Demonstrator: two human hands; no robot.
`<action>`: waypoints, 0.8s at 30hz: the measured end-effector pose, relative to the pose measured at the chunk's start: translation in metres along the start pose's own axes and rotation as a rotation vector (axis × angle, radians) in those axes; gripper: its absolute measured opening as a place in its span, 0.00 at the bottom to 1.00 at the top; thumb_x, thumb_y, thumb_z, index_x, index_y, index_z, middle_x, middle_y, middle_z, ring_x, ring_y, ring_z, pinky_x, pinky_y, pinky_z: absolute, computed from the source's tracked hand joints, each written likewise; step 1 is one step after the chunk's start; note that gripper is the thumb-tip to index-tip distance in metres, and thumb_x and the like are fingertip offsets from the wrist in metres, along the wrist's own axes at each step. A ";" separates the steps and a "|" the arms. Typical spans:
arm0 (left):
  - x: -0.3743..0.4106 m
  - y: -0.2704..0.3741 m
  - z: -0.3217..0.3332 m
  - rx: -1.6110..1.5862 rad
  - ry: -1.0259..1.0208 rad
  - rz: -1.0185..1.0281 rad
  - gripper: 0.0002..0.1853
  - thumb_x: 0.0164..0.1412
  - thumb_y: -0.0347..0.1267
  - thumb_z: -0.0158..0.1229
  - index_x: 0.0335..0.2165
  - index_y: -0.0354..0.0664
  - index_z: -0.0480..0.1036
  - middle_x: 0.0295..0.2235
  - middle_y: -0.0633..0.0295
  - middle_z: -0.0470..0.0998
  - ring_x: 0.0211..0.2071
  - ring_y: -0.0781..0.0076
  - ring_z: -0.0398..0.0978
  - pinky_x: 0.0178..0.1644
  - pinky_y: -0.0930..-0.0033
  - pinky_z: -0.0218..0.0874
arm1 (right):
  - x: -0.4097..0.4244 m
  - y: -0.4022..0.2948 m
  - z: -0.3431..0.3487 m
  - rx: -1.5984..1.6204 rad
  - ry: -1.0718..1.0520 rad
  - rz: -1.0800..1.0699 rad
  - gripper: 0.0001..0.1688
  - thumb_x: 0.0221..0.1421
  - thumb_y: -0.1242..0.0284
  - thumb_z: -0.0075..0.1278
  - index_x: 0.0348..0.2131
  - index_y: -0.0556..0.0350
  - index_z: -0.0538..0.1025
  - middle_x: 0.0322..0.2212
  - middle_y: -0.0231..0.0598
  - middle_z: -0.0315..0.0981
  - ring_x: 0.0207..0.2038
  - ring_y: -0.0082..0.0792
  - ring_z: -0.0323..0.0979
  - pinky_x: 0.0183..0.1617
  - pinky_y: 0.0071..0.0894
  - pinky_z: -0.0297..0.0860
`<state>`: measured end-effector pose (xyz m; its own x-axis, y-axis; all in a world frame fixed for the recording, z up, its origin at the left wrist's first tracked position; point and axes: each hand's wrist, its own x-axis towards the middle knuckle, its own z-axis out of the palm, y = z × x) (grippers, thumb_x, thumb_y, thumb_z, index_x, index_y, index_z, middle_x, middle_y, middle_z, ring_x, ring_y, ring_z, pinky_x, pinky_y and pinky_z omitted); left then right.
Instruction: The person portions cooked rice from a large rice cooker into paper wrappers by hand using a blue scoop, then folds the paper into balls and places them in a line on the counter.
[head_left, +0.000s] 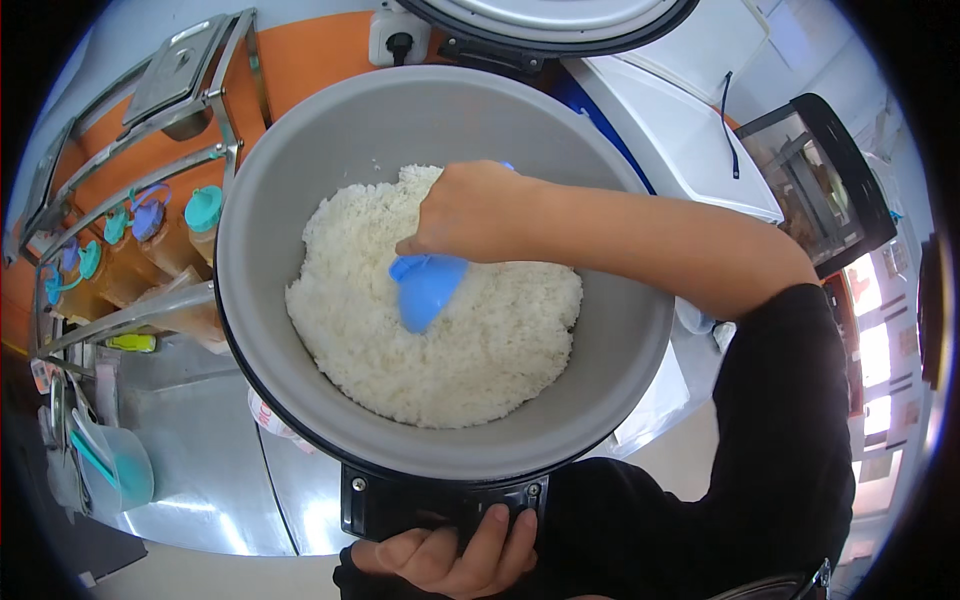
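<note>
Cooked white rice (450, 375) lies in the grey inner pot (262, 225) of a large rice cooker. My right hand (469, 214) grips a blue plastic rice paddle (429, 292) from above, and the paddle's blade is against the rice near the middle of the heap. A bit of blue shows behind the wrist; most of the handle is hidden by the hand. At the bottom, my left hand (469, 555) has its fingertips on the black front latch housing (442, 506) of the cooker. Above the pot the cooker's lid (555, 15) stands raised.
On the left, a metal rack (127, 319) holds squeeze bottles (142, 247) with coloured caps and a steel lidded pan (180, 67). A clear plastic jug (124, 469) is on the steel counter (202, 465). A white lidded container (675, 142) and a glass-fronted appliance (810, 180) are at the right.
</note>
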<state>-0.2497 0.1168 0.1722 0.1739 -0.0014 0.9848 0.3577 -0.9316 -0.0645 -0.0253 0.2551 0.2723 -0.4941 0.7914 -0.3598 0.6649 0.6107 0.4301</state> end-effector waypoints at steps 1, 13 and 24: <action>-0.001 -0.001 0.000 -0.004 0.001 0.006 0.17 0.57 0.52 0.44 0.30 0.64 0.78 0.28 0.81 0.75 0.25 0.81 0.58 0.33 0.73 0.46 | -0.005 0.003 -0.001 0.008 0.001 -0.028 0.20 0.53 0.73 0.47 0.45 0.34 0.78 0.24 0.35 0.76 0.30 0.41 0.77 0.33 0.37 0.73; 0.013 -0.007 0.002 -0.034 0.008 0.037 0.16 0.58 0.47 0.44 0.28 0.61 0.79 0.28 0.77 0.77 0.21 0.81 0.58 0.27 0.76 0.46 | -0.006 0.006 -0.010 0.014 -0.034 0.003 0.18 0.55 0.69 0.48 0.45 0.35 0.78 0.25 0.34 0.77 0.35 0.42 0.76 0.34 0.36 0.73; 0.013 -0.011 0.003 -0.027 0.031 0.091 0.16 0.60 0.44 0.45 0.29 0.58 0.81 0.29 0.75 0.79 0.18 0.81 0.58 0.22 0.79 0.44 | 0.003 0.006 -0.002 0.000 -0.038 -0.024 0.26 0.48 0.75 0.52 0.48 0.32 0.76 0.25 0.34 0.77 0.31 0.42 0.77 0.35 0.37 0.73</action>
<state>-0.2483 0.1286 0.1857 0.1755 -0.0971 0.9797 0.3168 -0.9366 -0.1496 -0.0237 0.2611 0.2759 -0.4885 0.7750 -0.4009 0.6532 0.6294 0.4209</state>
